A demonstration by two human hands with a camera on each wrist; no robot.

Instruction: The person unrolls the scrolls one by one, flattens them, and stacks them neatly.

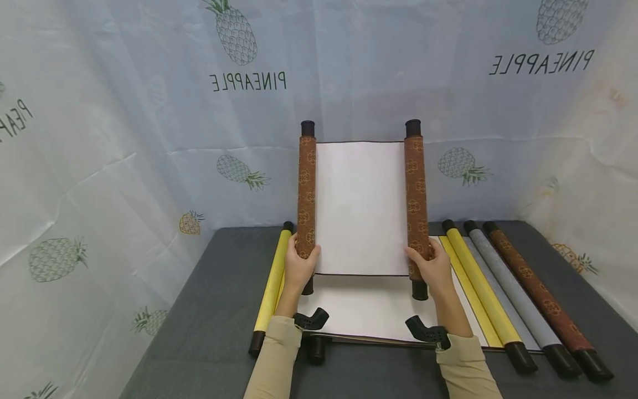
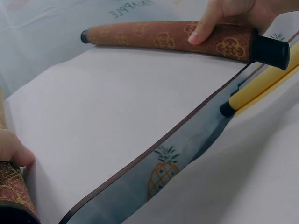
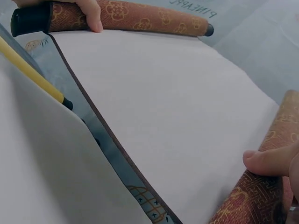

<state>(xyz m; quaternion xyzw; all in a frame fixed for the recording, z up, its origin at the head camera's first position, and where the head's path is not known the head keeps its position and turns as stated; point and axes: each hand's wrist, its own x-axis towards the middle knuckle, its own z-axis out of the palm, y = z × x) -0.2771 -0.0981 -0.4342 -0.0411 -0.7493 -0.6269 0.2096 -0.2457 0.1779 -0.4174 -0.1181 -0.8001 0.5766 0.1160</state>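
A hanging scroll with a blank white sheet (image 1: pixel 361 208) is held up above the table, partly unrolled between two brown patterned rolls with black end knobs. My left hand (image 1: pixel 298 269) grips the left roll (image 1: pixel 306 194) near its lower end. Likewise, my right hand (image 1: pixel 435 270) grips the right roll (image 1: pixel 416 194) low down. Both thumbs lie on the front, by the sheet's edges. In the left wrist view the right hand (image 2: pixel 238 16) holds the far roll (image 2: pixel 154 36); the right wrist view shows the left hand (image 3: pixel 88 11) on its roll.
Beneath, another white sheet (image 1: pixel 364 310) lies spread on the dark grey table (image 1: pixel 184 310). A yellow roll (image 1: pixel 271 282) lies to the left; yellow (image 1: pixel 483 288), grey (image 1: pixel 515 291) and brown (image 1: pixel 538 293) rolls lie to the right. A pineapple-print curtain (image 1: pixel 359 72) hangs behind.
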